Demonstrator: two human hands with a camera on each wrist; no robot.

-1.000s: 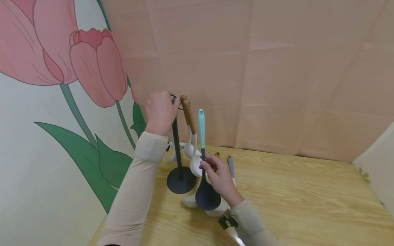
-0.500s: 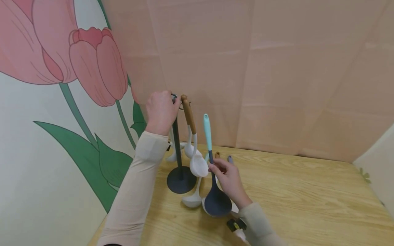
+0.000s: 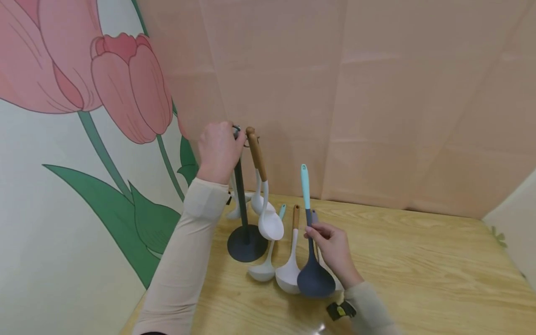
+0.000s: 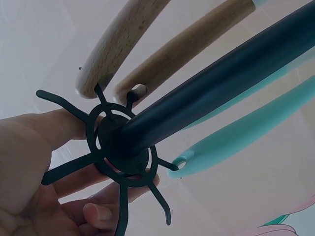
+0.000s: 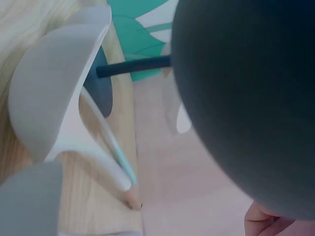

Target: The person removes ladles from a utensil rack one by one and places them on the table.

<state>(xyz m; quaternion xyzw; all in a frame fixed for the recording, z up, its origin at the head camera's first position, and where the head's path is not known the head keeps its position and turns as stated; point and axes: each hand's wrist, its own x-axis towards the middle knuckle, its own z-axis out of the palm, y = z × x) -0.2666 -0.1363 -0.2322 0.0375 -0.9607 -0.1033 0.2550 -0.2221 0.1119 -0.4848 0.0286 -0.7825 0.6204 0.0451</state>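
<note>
My left hand (image 3: 219, 151) grips the top of a dark hanging rack for utensils (image 3: 242, 200). In the left wrist view, its fingers and thumb surround the ring of hooks (image 4: 104, 147). A ladle with a wooden handle (image 3: 271, 228) hangs from the rack beside another wooden-handled utensil (image 4: 189, 46); a mint handle (image 4: 246, 132) also hangs by its hole. My right hand (image 3: 332, 249) pinches a dark blue ladle (image 3: 316, 280) by its shaft, bowl down and mint handle up. That bowl fills much of the right wrist view, hiding most of the hand.
Several pale ladles stand on the wooden table (image 3: 418, 270) right of the rack's round base (image 3: 247, 244): a small one (image 3: 261, 272), a wooden-handled one (image 3: 287, 278), and another partly behind the dark ladle. A pink cloth backdrop (image 3: 377, 116) rises behind; a tulip-painted wall (image 3: 42, 223) is at left.
My right hand has moved right and slightly down with the dark blue ladle, uncovering the wooden-handled ladle on the table. My left hand stays on the rack's top.
</note>
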